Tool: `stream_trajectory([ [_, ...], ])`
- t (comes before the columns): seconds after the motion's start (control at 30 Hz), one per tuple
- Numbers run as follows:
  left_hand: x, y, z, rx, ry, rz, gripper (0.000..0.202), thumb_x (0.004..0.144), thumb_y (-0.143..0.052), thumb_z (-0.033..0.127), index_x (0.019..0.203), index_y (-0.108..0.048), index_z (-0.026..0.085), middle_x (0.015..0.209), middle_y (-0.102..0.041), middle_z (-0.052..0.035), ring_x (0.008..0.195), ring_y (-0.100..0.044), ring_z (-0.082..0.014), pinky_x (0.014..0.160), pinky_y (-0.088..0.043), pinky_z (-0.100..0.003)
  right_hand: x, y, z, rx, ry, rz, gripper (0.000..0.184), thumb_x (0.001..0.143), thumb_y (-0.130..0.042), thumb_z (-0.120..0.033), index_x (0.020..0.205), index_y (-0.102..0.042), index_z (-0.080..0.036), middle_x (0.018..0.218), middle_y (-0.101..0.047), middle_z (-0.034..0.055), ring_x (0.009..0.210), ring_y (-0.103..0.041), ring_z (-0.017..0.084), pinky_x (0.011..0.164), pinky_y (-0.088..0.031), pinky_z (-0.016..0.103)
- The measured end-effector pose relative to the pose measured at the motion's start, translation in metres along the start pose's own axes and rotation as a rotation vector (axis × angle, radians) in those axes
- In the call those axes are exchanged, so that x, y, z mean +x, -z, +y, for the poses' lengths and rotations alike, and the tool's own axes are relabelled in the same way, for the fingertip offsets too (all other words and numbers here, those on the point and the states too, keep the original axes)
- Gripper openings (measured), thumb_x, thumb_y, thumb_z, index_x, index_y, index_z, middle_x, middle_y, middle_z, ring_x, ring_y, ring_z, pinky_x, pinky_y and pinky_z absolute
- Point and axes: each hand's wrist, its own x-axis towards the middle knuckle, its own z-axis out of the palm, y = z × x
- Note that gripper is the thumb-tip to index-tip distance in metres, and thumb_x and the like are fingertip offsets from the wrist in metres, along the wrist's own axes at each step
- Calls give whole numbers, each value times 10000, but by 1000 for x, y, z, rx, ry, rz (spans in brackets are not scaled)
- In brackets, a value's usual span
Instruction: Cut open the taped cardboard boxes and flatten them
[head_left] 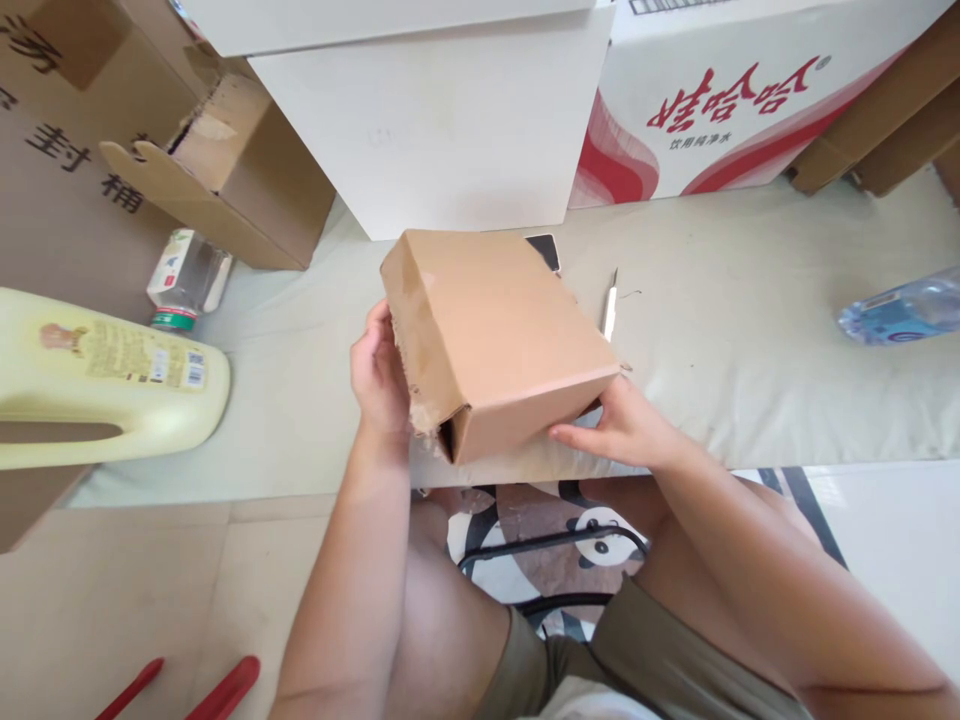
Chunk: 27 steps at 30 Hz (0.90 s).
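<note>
A small brown cardboard box [495, 335] is held tilted just above a pale padded mat [750, 360]. Its near left edge is torn and ragged. My left hand [379, 375] grips the box's left side, fingers hidden behind it. On the near right corner, my right hand [622, 425] holds the box from below with the thumb along the front edge. A dark phone [545, 250] peeks out behind the box. A small silver knife [609, 310] lies on the mat just right of it.
A large white box [442, 130] and a red-and-white drinks carton [720, 110] stand behind. Brown cartons [90, 150] sit at left, with a yellow jug [97, 375] and a bottle [184, 280]. A water bottle [900, 308] lies at right. Red handles [225, 690] lie on the floor.
</note>
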Motion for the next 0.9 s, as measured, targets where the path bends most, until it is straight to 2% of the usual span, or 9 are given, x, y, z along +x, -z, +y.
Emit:
stream_trajectory([
  [0.13, -2, -4, 3, -32, -29, 68, 330, 813, -699, 549, 873, -654, 228, 946, -679, -53, 952, -651, -238, 892, -534, -336, -2, -1, 3, -35, -35, -2, 583, 844, -744, -624, 1193, -692, -160, 1185, -772, 192, 1090, -752, 375, 882, -645, 504],
  [0.23, 3, 4, 5, -46, -9, 89, 277, 782, -710, 490, 847, -670, 223, 878, -677, -40, 867, -661, -218, 826, -548, -317, -1, -2, 2, -89, -35, 9, 581, 838, -738, -632, 1188, -691, -170, 1231, -756, 202, 1190, -718, 412, 999, -608, 576],
  [0.33, 11, 18, 5, 13, 39, 84, 263, 741, -731, 439, 877, -698, 216, 884, -709, -61, 993, -717, -273, 903, -578, -367, 1, -3, 2, -132, -12, 43, 693, 832, -742, -621, 1358, -625, -186, 1397, -681, 200, 1394, -596, 433, 1178, -488, 627],
  [0.47, 14, 29, 6, 60, 97, 45, 297, 761, -763, 480, 902, -698, 227, 1035, -765, -99, 1261, -680, -366, 1056, -569, -486, 3, -3, 4, -131, -7, 50, 878, 811, -775, -602, 1521, -495, -167, 1574, -537, 219, 1521, -460, 444, 1243, -417, 643],
  [0.57, 9, 25, 11, 34, 135, 49, 468, 763, -755, 660, 975, -723, 244, 1180, -771, -109, 1403, -589, -395, 1138, -523, -531, 5, -3, 7, -93, -29, 70, 842, 806, -803, -565, 1486, -510, -164, 1470, -610, 229, 1487, -491, 457, 1199, -449, 666],
  [0.63, 4, 20, 17, 19, 137, 25, 619, 794, -663, 784, 1084, -731, 241, 1353, -726, -119, 1522, -468, -392, 1220, -448, -540, 6, -4, 9, -59, -60, 115, 800, 788, -830, -553, 1432, -543, -177, 1343, -670, 208, 1436, -537, 456, 1153, -493, 661],
  [0.73, -3, 14, 23, 31, 149, -38, 729, 862, -531, 832, 1274, -695, 254, 1558, -607, -81, 1626, -295, -367, 1295, -346, -532, 7, -6, 12, -32, -118, 209, 805, 748, -871, -552, 1396, -549, -197, 1262, -681, 187, 1384, -569, 451, 1115, -524, 648],
  [0.8, -7, 13, 23, 43, 199, -56, 760, 852, -528, 845, 1308, -689, 259, 1559, -609, -78, 1627, -282, -395, 1286, -353, -555, 7, -8, 13, -23, -145, 246, 826, 736, -880, -551, 1397, -530, -201, 1239, -676, 186, 1366, -577, 449, 1100, -531, 644],
  [0.9, -11, 13, 20, 42, 314, -65, 815, 825, -526, 878, 1250, -717, 209, 1470, -669, -145, 1575, -362, -461, 1218, -431, -600, 7, -9, 13, -3, -172, 242, 809, 745, -868, -561, 1380, -512, -207, 1201, -675, 183, 1319, -603, 441, 1050, -554, 623],
])
